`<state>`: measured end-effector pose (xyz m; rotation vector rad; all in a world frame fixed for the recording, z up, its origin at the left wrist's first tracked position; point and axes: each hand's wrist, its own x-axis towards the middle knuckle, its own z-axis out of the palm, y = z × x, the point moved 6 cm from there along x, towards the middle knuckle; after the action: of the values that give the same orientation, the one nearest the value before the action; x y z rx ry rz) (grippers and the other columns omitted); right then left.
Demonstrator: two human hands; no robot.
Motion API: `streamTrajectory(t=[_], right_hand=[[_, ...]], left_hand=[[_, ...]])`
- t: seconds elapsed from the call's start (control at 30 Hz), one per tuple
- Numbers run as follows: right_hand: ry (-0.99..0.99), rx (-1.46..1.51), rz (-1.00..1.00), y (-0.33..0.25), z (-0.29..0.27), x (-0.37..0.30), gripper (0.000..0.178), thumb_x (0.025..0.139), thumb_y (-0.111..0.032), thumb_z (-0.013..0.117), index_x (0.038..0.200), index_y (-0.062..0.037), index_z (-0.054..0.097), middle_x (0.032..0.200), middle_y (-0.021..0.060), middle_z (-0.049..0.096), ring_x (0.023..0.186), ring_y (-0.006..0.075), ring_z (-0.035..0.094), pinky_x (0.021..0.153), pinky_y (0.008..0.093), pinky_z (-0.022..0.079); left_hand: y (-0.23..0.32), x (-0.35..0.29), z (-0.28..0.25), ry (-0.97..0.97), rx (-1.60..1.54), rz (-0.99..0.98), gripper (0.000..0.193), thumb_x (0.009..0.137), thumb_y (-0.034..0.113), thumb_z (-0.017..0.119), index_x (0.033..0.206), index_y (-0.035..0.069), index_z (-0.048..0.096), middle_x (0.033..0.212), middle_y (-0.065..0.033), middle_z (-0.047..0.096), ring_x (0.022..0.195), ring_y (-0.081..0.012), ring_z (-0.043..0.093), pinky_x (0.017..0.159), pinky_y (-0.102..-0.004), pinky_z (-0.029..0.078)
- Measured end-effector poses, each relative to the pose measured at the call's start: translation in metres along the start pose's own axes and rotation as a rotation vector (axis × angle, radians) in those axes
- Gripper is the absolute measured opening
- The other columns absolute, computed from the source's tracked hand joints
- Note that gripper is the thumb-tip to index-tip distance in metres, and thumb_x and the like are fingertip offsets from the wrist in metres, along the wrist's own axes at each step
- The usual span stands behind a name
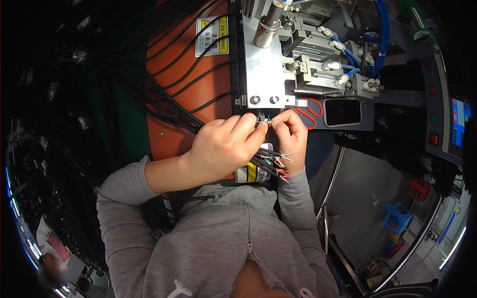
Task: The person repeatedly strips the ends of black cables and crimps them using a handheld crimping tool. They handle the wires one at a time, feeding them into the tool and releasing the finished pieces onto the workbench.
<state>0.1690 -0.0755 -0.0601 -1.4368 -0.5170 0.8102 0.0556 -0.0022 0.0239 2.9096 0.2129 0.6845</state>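
Observation:
My left hand (223, 140) is closed in a pinch, its thumb and fingertips at a small tuft of thin coloured wires (269, 120). From the other side my right hand (291, 135) pinches the same wires between thumb and forefinger. A small pale part (262, 118) shows by the left fingertips; its kind is too small to tell. Below the hands, several black cables (266, 163) end in loose red, green, yellow and white wires with bared tips. The cable bundle (184, 115) runs in from the left and passes beneath my left hand.
Just beyond my hands stands a machine with a metal plate (264, 74), pneumatic cylinders (320, 82) and blue hoses (381, 39). Red-handled scissors (310, 115) and a phone (343, 112) lie to the right. An orange surface (189, 89) extends leftward; a control panel (437, 114) is at far right.

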Motion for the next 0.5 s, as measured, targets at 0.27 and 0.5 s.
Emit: streamTrajectory(t=[0.27,0.5], right_hand=[[0.051,-0.425,-0.454,-0.038,0.007,-0.002,0.010,0.074,0.001,0.068,0.082,0.0035,0.063,0.081,0.0101,0.064,0.072,0.0191,0.062,0.067,0.0286,0.048],[0.087,-0.338,-0.285,-0.024,-0.004,-0.002,0.008,0.074,0.003,0.068,0.077,0.0016,0.061,0.079,0.0085,0.064,0.074,0.0174,0.060,0.069,0.0293,0.048]], left_hand=[[-0.008,0.004,-0.003,0.046,-0.069,-0.016,0.023,0.069,0.012,0.064,0.092,0.007,0.068,0.074,0.0009,0.054,0.060,-0.0121,0.056,0.049,-0.0256,0.043],[-0.005,-0.001,-0.008,-0.062,0.002,-0.066,0.017,0.073,0.008,0.065,0.091,0.005,0.067,0.075,0.0000,0.054,0.060,-0.0117,0.057,0.049,-0.0251,0.043]])
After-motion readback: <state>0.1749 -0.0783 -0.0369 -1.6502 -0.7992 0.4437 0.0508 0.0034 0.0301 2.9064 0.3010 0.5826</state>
